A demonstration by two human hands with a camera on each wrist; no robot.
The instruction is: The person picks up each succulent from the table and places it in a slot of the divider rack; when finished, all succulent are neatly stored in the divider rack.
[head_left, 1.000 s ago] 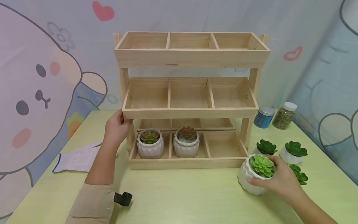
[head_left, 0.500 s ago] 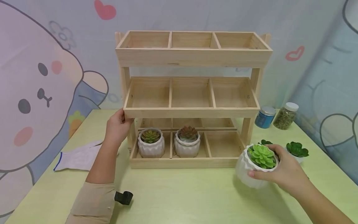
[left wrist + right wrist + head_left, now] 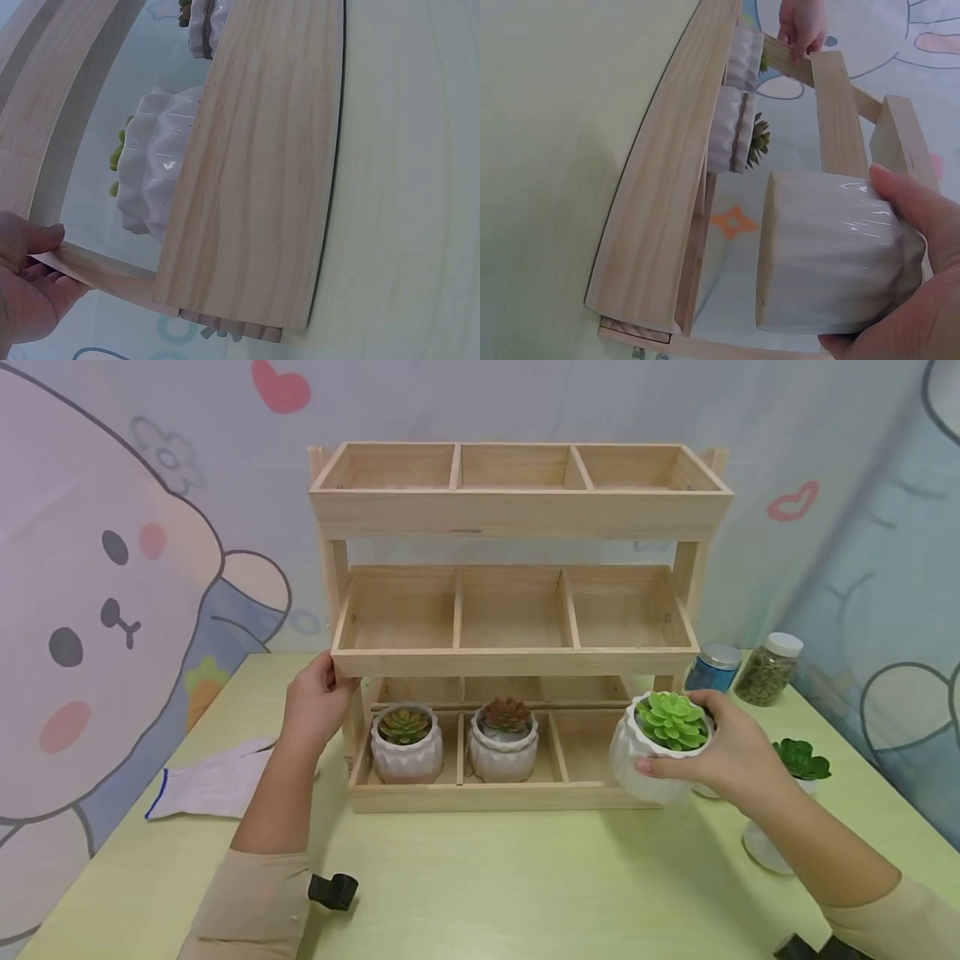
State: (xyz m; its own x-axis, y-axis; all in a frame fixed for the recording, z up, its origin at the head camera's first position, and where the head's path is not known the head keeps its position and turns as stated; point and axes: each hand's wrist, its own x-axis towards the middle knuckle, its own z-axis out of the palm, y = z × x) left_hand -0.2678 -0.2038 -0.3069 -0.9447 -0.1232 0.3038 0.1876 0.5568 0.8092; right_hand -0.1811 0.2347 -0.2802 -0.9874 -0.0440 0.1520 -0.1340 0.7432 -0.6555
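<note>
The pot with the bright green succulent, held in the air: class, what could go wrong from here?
The glossy white pot might slip, since only the right hand holds it. Its base could knock the bottom tray's front board, which it overlaps in the head view.

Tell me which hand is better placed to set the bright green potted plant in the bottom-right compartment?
Probably the right hand: it grips the potted plant near that compartment, while the left hand holds the wooden rack at its other end.
</note>
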